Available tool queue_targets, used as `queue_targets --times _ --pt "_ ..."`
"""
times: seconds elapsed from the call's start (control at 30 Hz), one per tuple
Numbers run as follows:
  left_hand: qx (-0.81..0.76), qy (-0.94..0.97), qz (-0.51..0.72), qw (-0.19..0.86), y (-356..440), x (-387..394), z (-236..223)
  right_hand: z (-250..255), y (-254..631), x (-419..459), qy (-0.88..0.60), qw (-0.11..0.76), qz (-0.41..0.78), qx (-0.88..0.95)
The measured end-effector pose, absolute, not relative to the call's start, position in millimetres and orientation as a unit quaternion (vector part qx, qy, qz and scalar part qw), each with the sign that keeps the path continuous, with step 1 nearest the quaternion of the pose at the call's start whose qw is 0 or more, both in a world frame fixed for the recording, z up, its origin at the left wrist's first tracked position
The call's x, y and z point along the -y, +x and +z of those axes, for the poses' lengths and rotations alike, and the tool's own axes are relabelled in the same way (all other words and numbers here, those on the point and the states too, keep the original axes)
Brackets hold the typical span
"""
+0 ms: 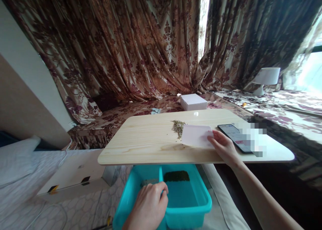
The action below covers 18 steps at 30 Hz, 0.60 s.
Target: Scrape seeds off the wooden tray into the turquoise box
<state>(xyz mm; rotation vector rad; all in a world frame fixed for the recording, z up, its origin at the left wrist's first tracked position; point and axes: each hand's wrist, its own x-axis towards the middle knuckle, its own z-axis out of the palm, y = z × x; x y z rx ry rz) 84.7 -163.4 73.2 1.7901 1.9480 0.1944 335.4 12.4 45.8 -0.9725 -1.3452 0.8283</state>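
Note:
My right hand (224,146) pinches the right edge of a thin white rectangular card (196,136) just above the wooden tabletop (141,139). Beside the card's left edge lies a loose heap of small green-brown grains (178,127), with a few strays around it. My left hand (152,203) hangs over the divider of a turquoise two-compartment bin (187,210), its fingers curled together; anything inside them is hidden. A dark green layer of small grains (176,176) lies in the right compartment. Some small bits show in the left compartment, partly behind my hand.
A phone (233,137), partly blurred out, lies on the table's right side. Behind the table are a white box (193,102) and floral curtains (151,48). A larger white box (75,176) rests on the bed at left. A lamp (268,77) stands far right.

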Motion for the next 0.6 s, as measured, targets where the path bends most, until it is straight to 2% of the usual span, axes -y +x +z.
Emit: queue_targets --times 0.37,0.6 --pt "-0.705 0.660 0.102 0.239 78.0 164.1 71.4 56.2 339.5 31.9 -0.417 0.520 0.432 0.607" --pt "-0.708 0.660 0.088 0.235 78.6 164.6 69.8 50.6 333.0 10.3 -0.438 0.627 0.328 0.554"
